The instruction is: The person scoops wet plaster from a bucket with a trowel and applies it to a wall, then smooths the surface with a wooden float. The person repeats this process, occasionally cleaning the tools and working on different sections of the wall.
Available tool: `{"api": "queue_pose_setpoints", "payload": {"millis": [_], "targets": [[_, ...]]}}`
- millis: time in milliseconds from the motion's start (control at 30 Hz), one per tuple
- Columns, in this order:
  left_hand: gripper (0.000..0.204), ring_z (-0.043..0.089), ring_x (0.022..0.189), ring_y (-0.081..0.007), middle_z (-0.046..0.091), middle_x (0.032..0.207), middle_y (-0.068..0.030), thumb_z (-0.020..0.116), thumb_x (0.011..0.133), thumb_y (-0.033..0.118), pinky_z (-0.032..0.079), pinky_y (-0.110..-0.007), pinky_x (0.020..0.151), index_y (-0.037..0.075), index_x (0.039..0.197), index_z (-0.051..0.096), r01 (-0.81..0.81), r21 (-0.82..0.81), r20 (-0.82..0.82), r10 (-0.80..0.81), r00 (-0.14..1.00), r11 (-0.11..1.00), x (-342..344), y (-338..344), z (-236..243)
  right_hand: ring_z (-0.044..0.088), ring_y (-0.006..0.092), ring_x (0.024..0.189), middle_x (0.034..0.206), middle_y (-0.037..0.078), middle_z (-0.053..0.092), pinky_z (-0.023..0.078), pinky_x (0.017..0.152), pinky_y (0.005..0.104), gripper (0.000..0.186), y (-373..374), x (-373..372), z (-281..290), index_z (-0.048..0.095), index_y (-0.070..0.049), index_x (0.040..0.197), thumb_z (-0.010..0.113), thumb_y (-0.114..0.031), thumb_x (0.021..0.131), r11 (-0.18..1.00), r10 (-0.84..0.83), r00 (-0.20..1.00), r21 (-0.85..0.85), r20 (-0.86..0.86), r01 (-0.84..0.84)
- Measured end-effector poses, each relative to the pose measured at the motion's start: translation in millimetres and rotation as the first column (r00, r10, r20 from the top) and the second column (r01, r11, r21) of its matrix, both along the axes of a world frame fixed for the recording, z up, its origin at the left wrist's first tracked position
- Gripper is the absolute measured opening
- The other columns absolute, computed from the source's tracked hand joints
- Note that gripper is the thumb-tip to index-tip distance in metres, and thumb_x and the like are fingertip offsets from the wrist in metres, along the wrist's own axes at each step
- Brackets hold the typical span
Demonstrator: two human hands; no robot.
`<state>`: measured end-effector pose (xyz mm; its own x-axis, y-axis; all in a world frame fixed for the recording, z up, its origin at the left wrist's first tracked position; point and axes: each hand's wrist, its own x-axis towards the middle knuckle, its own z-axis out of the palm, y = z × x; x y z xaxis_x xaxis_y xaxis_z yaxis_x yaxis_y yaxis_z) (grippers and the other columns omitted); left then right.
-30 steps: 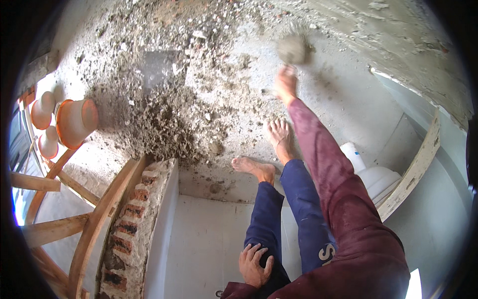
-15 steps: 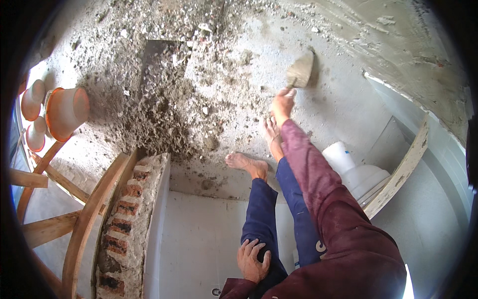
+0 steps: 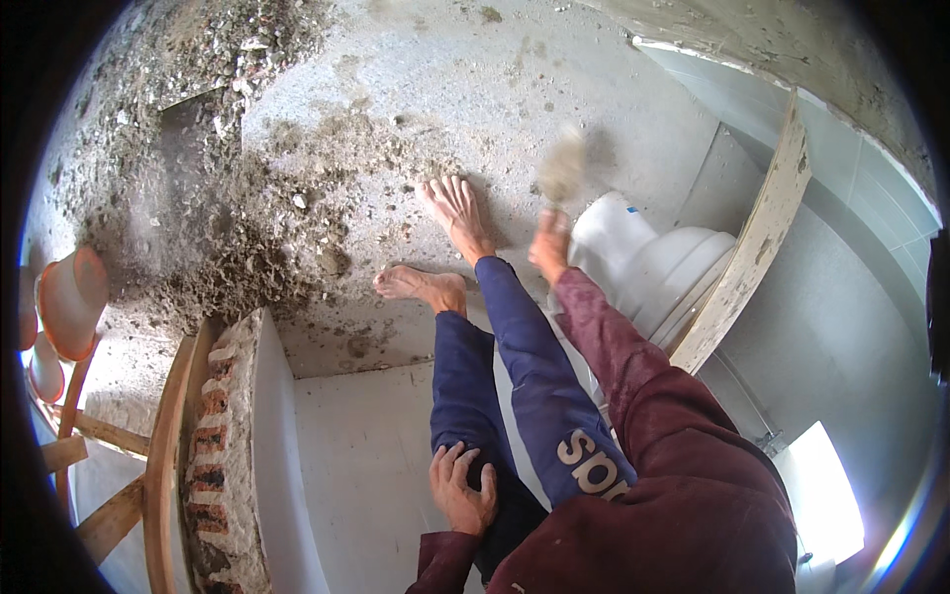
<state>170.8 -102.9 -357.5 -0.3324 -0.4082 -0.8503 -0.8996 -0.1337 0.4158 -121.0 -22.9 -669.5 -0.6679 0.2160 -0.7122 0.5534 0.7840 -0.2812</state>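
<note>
My right hand [image 3: 550, 244] is closed round the handle of a trowel [image 3: 562, 170], whose blade is smeared by motion. The blade is over the pale floor, just beyond a white ceramic toilet [image 3: 663, 262]. To the left of the trowel are my two bare feet, one on the edge of the loose sand and rubble [image 3: 287, 228]. My left hand [image 3: 463, 490] rests on my left knee, fingers spread over the blue trouser cloth and holding nothing.
A worn curved board [image 3: 757, 238] stands beside the toilet. On the left are a broken brick wall edge [image 3: 223, 475], a curved wooden frame [image 3: 161, 475] and orange-rimmed buckets [image 3: 74, 302]. A dark flat sheet [image 3: 193, 144] lies amid the rubble.
The view has swung to the right, so the rubble and buckets sit farther left. My right hand has drawn the trowel nearer, beside the toilet. My left hand stays on the knee.
</note>
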Motion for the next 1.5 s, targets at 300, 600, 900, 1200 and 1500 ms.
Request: {"api": "queue_pose_setpoints", "payload": {"millis": [300,600,900,1200,1500], "targets": [[0.03,0.043,0.12,-0.0387,0.057,0.117,-0.0123,0.068,0.072,0.011,0.034,-0.049,0.102,0.01,0.101,0.064,0.075,-0.03,0.067,-0.073,0.995,0.997,21.3,-4.7,0.2,0.06,0.0398,0.096,0.103,0.023,0.062,0.048,0.078,0.046,0.042,64.6,67.6,-93.2,0.046,-0.003,0.119,0.048,-0.036,0.093,0.901,0.434,0.889,0.043,-0.15,-0.432],[0.029,0.045,0.118,-0.0398,0.058,0.117,-0.0136,0.068,0.071,0.009,0.034,-0.05,0.101,0.01,0.1,0.063,-0.043,-0.032,-0.016,0.042,0.999,0.999,19.5,-3.6,-1.1,0.062,0.041,0.085,0.095,0.025,0.063,0.048,0.072,0.0494,0.035,-86.0,-4.3,-38.0,0.053,-0.004,0.11,0.046,-0.033,0.092,0.438,0.869,0.438,-0.055,-0.232,-0.897],[0.03,0.048,0.115,-0.0376,0.061,0.111,-0.0105,0.071,0.067,0.01,0.037,-0.047,0.099,0.01,0.096,0.064,-0.101,-0.08,0.013,0.102,0.995,0.992,4.2,3.6,3.1,0.061,0.0253,0.053,0.073,0.016,0.064,0.05,0.049,0.039,0.042,-204.9,-97.7,-69.8,0.054,-0.005,0.111,0.037,-0.041,0.096,0.533,0.827,0.528,-0.026,-0.194,-0.846],[0.028,0.05,0.115,-0.0358,0.062,0.111,-0.011,0.07,0.072,0.018,0.037,-0.046,0.099,0.01,0.099,0.065,-0.291,-0.065,-0.007,0.291,0.957,0.954,6.2,33.0,10.8,0.062,0.0335,0.071,0.079,0.021,0.06,0.05,0.068,0.0445,0.036,-156.8,75.2,-46.8,0.043,-0.001,0.107,0.045,-0.035,0.096,0.876,0.41,0.871,-0.15,-0.271,-0.459],[0.03,0.051,0.114,-0.0359,0.062,0.112,-0.0124,0.071,0.071,0.016,0.037,-0.045,0.099,0.01,0.099,0.064,-0.4,-0.122,-0.004,0.402,0.916,0.908,13.3,35.4,8.4,0.058,0.0251,0.064,0.086,0.015,0.059,0.049,0.06,0.0381,0.036,-329.5,228.8,5.3,0.046,-0.001,0.118,0.039,-0.028,0.095,0.41,0.883,0.464,-0.368,-0.069,-0.834]]}}
